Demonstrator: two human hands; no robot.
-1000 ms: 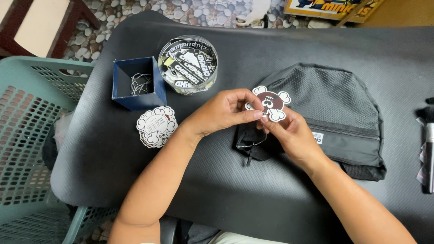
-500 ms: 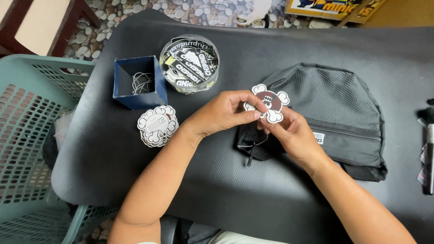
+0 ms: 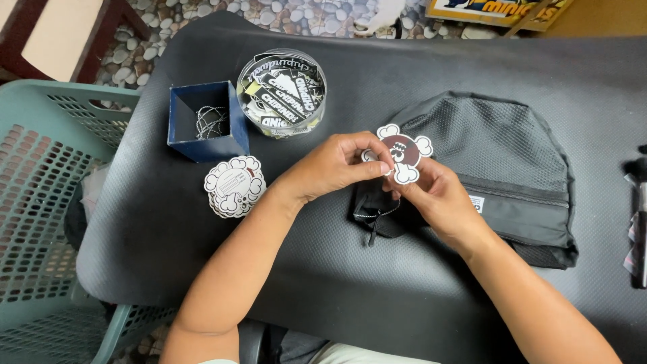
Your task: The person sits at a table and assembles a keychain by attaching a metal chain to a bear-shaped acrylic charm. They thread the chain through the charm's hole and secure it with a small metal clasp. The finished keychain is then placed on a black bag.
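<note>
- As the view runs from the left, a green plastic basket [image 3: 47, 202] stands beside the black desk [image 3: 323, 283].
- Blue square box [image 3: 204, 121]: open-topped, holding thin ball chains; a clear round tub [image 3: 282, 92] of black-and-white labels stands just right of it.
- Stack of cartoon-shaped tags [image 3: 234, 186]: lies flat on the desk, just in front of the box.
- Left hand [image 3: 337, 165]: fingers pinched shut on the left edge of a brown-and-white tag [image 3: 402, 149], raised above the desk.
- Right hand [image 3: 438, 199]: fingers closed under the same tag's lower edge; whether they also grip a chain cannot be told.
- Black mesh bag [image 3: 499, 175]: lies flat behind and beneath both hands, with a dark drawstring [image 3: 374, 217] near the left wrist.
- Risk, as a judgement: the grip is at the tag's edges only, so a slip could drop it onto the bag; a forceful pull might tear its small hole.
- Far right edge: a dark brush-like tool [image 3: 638, 222], partly cropped.
</note>
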